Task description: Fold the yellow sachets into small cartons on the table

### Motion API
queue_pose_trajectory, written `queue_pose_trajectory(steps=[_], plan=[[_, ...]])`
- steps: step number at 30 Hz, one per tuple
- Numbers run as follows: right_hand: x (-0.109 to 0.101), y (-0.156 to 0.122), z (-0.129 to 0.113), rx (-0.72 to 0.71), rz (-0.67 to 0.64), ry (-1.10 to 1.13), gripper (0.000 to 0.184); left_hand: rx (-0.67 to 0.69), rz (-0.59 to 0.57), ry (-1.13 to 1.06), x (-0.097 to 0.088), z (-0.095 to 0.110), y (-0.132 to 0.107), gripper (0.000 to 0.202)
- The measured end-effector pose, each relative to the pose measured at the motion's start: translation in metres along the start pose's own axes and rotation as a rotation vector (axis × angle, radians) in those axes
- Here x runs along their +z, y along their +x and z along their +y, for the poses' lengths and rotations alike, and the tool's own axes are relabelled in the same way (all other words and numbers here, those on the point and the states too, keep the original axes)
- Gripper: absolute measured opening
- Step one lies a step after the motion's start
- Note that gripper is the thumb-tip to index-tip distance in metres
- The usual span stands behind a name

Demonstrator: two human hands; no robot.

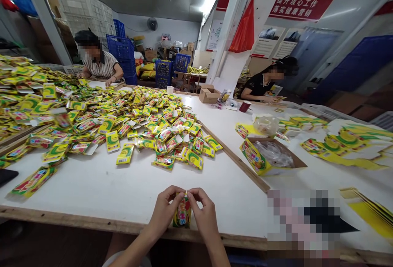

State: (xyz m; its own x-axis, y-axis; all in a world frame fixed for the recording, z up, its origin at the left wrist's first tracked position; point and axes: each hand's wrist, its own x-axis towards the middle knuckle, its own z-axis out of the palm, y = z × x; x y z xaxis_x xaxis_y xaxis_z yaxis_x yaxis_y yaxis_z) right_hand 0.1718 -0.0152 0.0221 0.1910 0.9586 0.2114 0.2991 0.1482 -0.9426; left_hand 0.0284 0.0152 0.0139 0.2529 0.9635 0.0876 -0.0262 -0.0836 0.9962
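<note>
Both my hands meet over the near edge of the white table (pixel 101 189). My left hand (pixel 164 209) and my right hand (pixel 205 214) pinch the top of one small yellow-green packet (pixel 182 214) that stands upright between them, its colourful front facing me. The fingers of both hands are closed on its upper edge. A large heap of the same yellow packets (pixel 129 124) spreads over the table's left and middle, well beyond my hands.
An open cardboard box (pixel 276 156) with clear plastic inside sits right of a wooden strip (pixel 233 156). Flat yellow cards (pixel 346 144) lie at far right. Two other people sit at the far side, left (pixel 98 60) and right (pixel 264 83).
</note>
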Motion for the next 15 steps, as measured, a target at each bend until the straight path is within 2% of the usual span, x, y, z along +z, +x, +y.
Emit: queue_pose_trajectory(steps=[7,9,10,12,14,15], plan=[[0.005,-0.011,0.006,-0.067,0.024,0.042,0.019,0.050,-0.073,0.031,-0.001,-0.007,-0.012,0.018],[-0.003,-0.015,0.003,-0.088,0.079,0.005,0.021,0.071,-0.086,0.085,-0.003,-0.007,-0.009,0.022],[-0.013,-0.018,0.002,-0.095,0.125,-0.029,0.022,0.093,-0.069,0.137,-0.007,-0.007,-0.004,0.026],[-0.045,-0.028,-0.002,-0.085,0.224,-0.137,0.025,0.127,0.041,0.328,-0.020,-0.008,0.011,0.033],[-0.090,-0.041,-0.005,-0.035,0.265,-0.289,0.026,0.099,0.215,0.597,-0.038,-0.010,0.033,0.036],[-0.114,-0.049,-0.005,-0.007,0.251,-0.362,0.026,0.065,0.277,0.647,-0.048,-0.012,0.045,0.039]])
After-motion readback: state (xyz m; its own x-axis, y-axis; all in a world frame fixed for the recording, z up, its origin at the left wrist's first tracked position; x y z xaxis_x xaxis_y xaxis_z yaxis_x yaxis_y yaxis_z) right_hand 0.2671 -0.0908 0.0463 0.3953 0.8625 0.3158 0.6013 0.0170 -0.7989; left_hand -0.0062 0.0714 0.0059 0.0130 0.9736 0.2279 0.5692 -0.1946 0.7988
